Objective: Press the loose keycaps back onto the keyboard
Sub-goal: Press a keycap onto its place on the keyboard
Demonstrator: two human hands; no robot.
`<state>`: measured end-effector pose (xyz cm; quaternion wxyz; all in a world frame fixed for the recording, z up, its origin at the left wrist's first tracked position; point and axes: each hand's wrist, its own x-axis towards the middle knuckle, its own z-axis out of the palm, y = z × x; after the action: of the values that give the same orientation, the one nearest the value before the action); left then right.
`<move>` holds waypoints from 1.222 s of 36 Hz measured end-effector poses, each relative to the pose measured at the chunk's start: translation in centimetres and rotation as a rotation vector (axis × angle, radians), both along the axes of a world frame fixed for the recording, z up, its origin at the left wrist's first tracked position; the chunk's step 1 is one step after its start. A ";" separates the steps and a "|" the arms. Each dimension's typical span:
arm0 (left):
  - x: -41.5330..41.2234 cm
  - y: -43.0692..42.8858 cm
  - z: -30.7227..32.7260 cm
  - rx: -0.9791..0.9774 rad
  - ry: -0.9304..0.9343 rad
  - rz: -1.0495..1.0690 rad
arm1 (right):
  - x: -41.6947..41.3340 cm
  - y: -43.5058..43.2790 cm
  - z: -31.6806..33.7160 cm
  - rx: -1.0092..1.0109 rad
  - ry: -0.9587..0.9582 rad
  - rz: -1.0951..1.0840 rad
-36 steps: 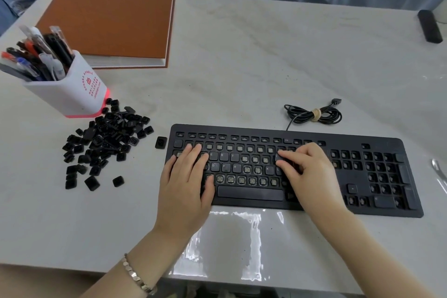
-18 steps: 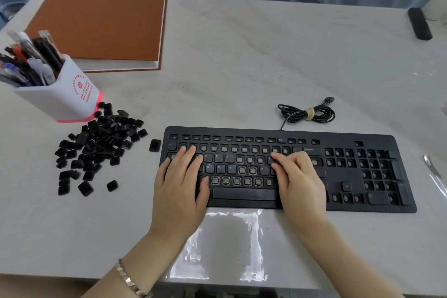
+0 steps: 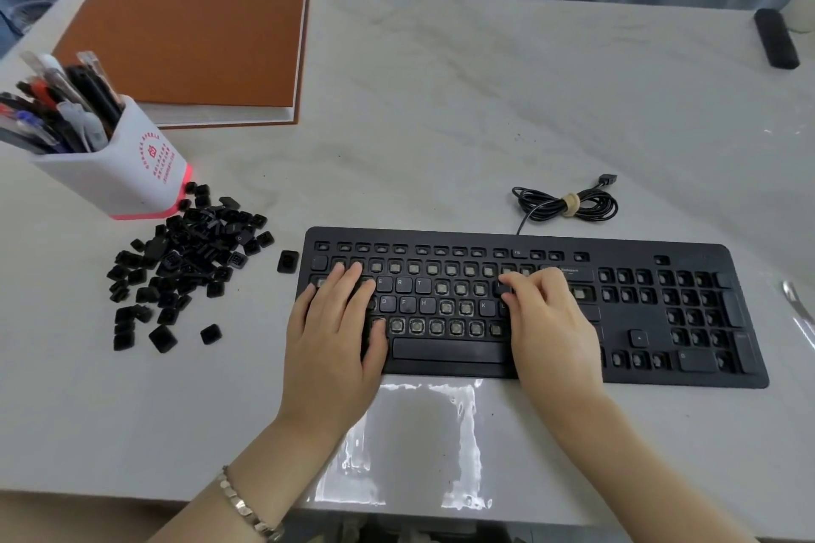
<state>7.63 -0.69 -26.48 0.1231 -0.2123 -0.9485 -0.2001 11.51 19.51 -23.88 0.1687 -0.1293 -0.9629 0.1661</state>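
Observation:
A black keyboard [image 3: 661, 375] lies on the white table; many of its keys are bare sockets, a few letter caps and the space bar are fitted. My left hand [image 3: 335, 335] rests flat on its left end, fingers straight over the keys. My right hand [image 3: 547, 322] lies over the middle right of the letter block, its fingertips pressing down on a keycap there. A heap of loose black keycaps [image 3: 185, 265] sits on the table left of the keyboard, and a single keycap [image 3: 288, 261] lies just beside the keyboard's left edge.
A white pen holder [image 3: 119, 176] full of pens stands behind the heap. An orange-brown book [image 3: 189, 35] lies at the back left. The keyboard's coiled cable [image 3: 564, 204] is behind it, a black bar-shaped object [image 3: 776, 37] at the far right, and a glossy patch [image 3: 414, 441] near the front edge.
My right hand's fingers have flattened from a curl onto the keys in the middle right. My left hand has stayed on the keyboard's left end.

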 end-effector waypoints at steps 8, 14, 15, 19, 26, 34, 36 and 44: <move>0.0 0.1 0.2 0.006 -0.010 0.010 | -0.3 0.6 0.8 0.108 -0.078 0.071; 0.0 0.0 0.2 0.016 -0.023 0.009 | -0.7 1.2 1.0 0.061 -0.116 0.133; 0.0 0.1 0.1 0.016 -0.023 0.008 | -0.7 1.4 1.0 0.043 -0.101 0.134; 0.1 0.0 0.1 0.003 -0.015 0.008 | -0.3 0.9 1.3 0.078 -0.100 0.133; 0.0 0.0 0.0 -0.009 -0.012 0.008 | 0.6 0.0 1.5 0.258 -0.240 0.126; 0.0 0.0 0.0 -0.010 0.005 0.003 | 0.6 0.1 2.8 0.251 -0.593 0.126; 0.0 -0.1 -0.1 -0.006 0.002 0.004 | 0.4 -0.1 3.2 0.236 -0.629 0.112; 0.0 0.0 0.0 -0.007 -0.008 0.006 | 0.0 0.2 3.2 0.212 -0.646 0.104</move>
<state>7.66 -0.67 -26.52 0.1189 -0.2090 -0.9504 -0.1971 11.55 19.70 -20.66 -0.1411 -0.1076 -0.9838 0.0241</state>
